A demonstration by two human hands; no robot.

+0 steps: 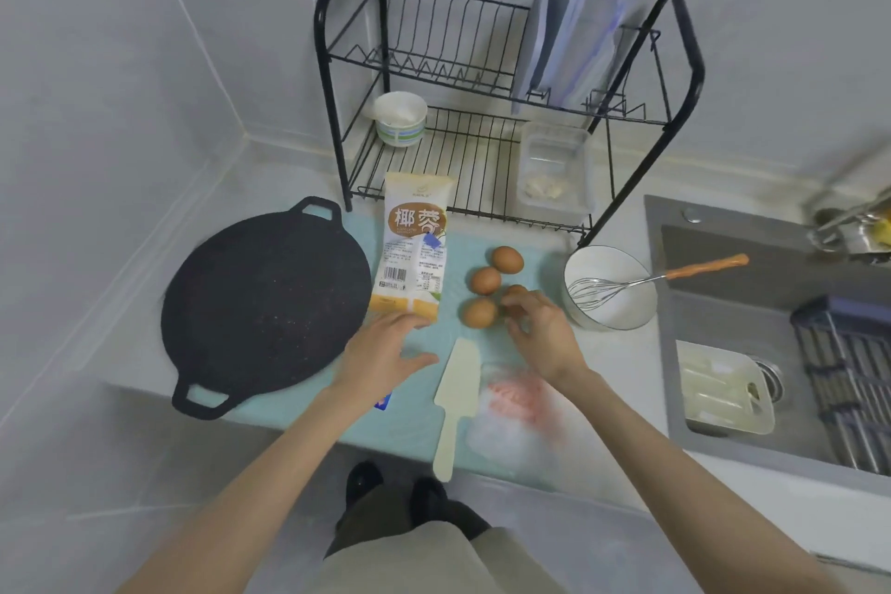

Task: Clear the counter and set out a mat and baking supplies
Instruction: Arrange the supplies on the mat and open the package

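A pale blue mat [540,251] covers the counter. On it lie a black two-handled griddle pan [263,304], an orange-and-white bag of shredded coconut [413,251], several brown eggs [486,280], a cream plastic scraper [457,400] and a clear bag with pink contents [518,405]. A white bowl [610,287] holds a whisk with an orange handle [704,266]. My left hand [385,352] hovers open just below the coconut bag. My right hand [542,330] has its fingers curled round the nearest egg, partly hiding it.
A black wire dish rack [506,111] stands at the back with a paper cup [401,118], a clear container [554,166] and upright boards. The grey sink [771,352] on the right holds a white tray and a dark rack. The counter's front edge is close.
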